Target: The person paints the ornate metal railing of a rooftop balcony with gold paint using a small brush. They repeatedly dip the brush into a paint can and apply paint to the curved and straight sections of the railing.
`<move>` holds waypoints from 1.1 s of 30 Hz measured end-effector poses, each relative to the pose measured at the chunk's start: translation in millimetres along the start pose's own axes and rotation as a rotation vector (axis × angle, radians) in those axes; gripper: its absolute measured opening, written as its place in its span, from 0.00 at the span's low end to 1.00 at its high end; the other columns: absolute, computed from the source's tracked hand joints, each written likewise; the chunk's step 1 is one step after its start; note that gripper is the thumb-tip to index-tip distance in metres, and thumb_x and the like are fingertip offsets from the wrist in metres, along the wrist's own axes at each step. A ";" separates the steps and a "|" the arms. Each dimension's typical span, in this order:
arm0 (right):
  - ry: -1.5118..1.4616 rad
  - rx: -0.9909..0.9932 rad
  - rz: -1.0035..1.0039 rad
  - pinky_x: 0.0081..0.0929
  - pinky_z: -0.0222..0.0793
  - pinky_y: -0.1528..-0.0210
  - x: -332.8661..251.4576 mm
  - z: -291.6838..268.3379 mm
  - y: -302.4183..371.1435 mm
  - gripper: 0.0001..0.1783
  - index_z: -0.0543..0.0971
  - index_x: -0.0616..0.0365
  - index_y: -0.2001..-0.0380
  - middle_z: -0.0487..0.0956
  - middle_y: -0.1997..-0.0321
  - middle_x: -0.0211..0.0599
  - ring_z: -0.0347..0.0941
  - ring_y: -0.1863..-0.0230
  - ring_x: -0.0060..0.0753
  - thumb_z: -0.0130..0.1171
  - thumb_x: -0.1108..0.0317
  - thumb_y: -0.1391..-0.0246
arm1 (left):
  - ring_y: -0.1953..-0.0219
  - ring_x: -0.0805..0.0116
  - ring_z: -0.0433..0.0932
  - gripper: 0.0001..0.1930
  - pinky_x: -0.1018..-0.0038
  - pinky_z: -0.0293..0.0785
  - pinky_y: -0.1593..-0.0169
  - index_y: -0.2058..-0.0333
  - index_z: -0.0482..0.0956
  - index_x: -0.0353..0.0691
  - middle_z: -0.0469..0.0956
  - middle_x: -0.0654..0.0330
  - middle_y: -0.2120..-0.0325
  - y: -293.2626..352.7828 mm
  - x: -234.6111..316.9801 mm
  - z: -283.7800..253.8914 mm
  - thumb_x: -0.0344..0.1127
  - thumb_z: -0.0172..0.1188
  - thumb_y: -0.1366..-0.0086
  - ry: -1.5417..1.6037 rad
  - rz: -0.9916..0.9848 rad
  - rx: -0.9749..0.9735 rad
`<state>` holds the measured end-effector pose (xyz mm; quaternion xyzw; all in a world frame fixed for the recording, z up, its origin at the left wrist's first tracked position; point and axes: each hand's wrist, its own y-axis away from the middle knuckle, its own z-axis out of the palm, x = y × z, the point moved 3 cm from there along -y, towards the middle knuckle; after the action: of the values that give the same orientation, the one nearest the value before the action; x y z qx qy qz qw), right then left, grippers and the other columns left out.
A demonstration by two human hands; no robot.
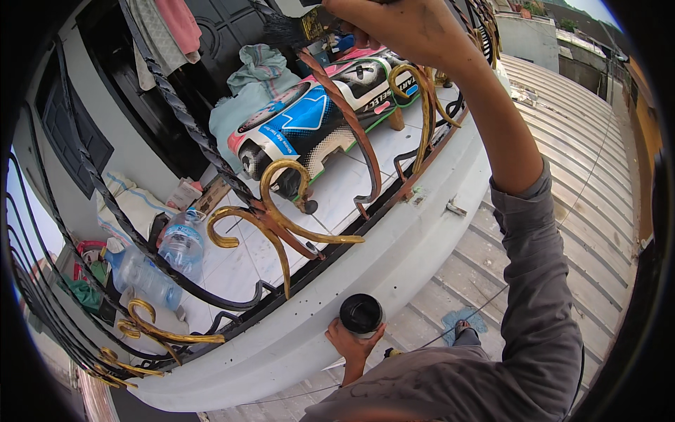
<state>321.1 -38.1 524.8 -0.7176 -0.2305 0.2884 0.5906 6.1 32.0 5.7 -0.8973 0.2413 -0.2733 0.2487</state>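
My left hand (357, 344) is wrapped round a small round can of black paint (361, 314), held upright by the outer side of the white ledge (295, 337). High up, my right hand (404, 24) grips a paintbrush (285, 30) with dark bristles that point left, close to the top of a reddish-brown bar (344, 109). That bar belongs to a curved metal railing. Its twisted bars to the left (186, 112) are black, and gold scrolls (285, 225) sit along its lower part. The brush handle is mostly hidden by my fingers.
Behind the railing lie large water bottles (183, 243), sacks (126, 200) and a bench covered with a printed banner (302, 123). Cloths (176, 28) hang at upper left. A corrugated roof (562, 148) slopes below on the right; my foot (464, 330) rests there beside a blue rag.
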 end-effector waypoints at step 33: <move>-0.209 0.208 0.171 0.28 0.61 0.77 15.3 -5.1 13.9 0.13 0.74 0.62 0.82 0.70 0.85 0.28 0.66 0.80 0.19 0.57 0.67 0.46 | 0.45 0.44 0.65 0.48 0.50 0.63 0.43 0.49 0.79 0.40 0.73 0.51 0.53 -2.3 3.2 -2.6 0.64 0.82 0.67 0.051 0.049 0.017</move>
<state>335.6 -34.1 509.7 -0.6358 -0.1979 0.4328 0.6077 7.5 31.1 10.1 -0.8818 0.2671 -0.2921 0.2565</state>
